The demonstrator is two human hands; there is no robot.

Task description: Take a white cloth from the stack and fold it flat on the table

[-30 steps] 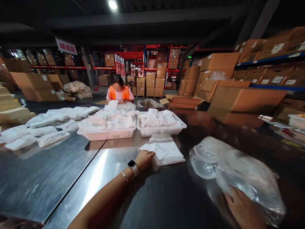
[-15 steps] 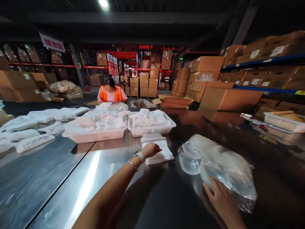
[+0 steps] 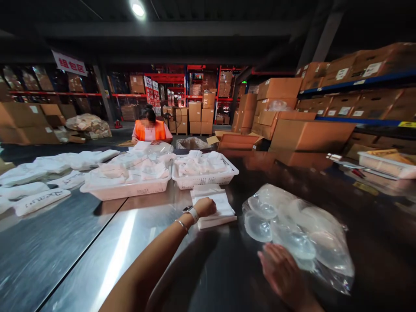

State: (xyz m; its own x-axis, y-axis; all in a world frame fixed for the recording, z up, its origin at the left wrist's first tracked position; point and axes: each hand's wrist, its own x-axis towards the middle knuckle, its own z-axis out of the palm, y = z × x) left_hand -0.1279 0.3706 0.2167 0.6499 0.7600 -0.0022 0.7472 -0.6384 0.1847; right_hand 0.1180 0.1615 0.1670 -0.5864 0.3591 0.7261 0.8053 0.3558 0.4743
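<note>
Stack (image 3: 225,207) is lying under the curled left hand (image 3: 205,208), its grip hidden; the bag (image 3: 302,227) is lying just past the loose, empty right hand (image 3: 282,271).

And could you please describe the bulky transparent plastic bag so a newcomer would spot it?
On the shiny metal table, look just beyond the right hand. The transparent plastic bag there holds rounded clear shapes, unlike the flat, opaque white stack on its left.
</note>
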